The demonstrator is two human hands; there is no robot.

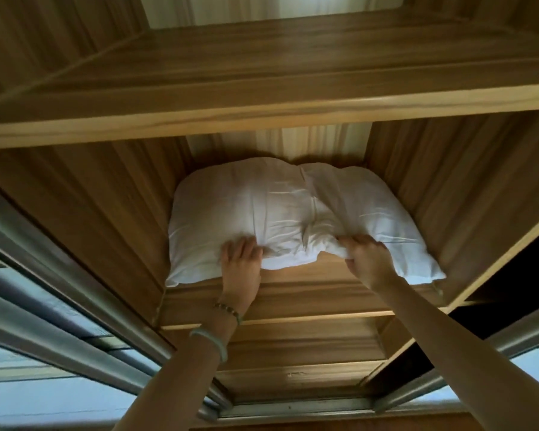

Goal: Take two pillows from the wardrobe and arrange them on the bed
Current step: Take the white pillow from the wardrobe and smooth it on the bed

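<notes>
Wood-grain wardrobe (106, 213), doors slid open, metal door tracks (75, 306) at the lower edges; camera tilted up into a shelf bay. White pillow (277, 206) lies flat on the shelf (308, 293), filling most of the bay's width, front edge near the shelf lip. Whether a second pillow sits under or behind it, cannot tell; only one clearly shows.

Left hand (241, 259) is on the pillow's front-left edge, fingers curled down into the cloth, pressing or gripping; bracelets (221, 321) on that wrist. Right hand (366, 256) is closed on a bunched fold of the cover at the front-right, cloth pinched up between fingers.

Handling, as a judgement: light, soft, squashy, no stiffness, so it will sag and fold when lifted. Cover looks smooth and loose, and may slide over the filling, so a cloth-only pinch could slip or just stretch the case. Better hold: both hands wide apart along the front edge, fingers sunk into the stuffing or under it, then drag forward off the shelf. Not fragile. Bed not in view.
</notes>
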